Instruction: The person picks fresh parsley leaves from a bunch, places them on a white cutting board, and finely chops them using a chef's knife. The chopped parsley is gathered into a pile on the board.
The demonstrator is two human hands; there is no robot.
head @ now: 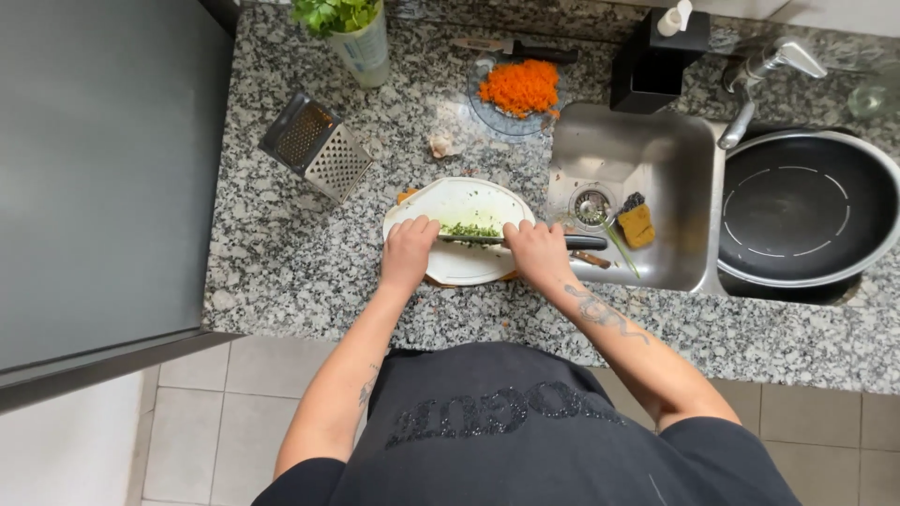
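A white oval cutting board [464,201] lies on the speckled granite counter, with a small heap of chopped green herbs [469,230] on it. My right hand [539,253] grips the black handle of a knife [478,240] whose blade lies across the herbs. My left hand [410,248] presses down on the blade's tip end at the board's left side.
A metal box grater [317,145] lies to the left. Grated carrot [520,87] sits on a glass plate behind. Herbs stand in a cup [359,42]. The sink [637,178] holds a sponge; a black pan [806,211] sits at the right. A dark appliance fills the left.
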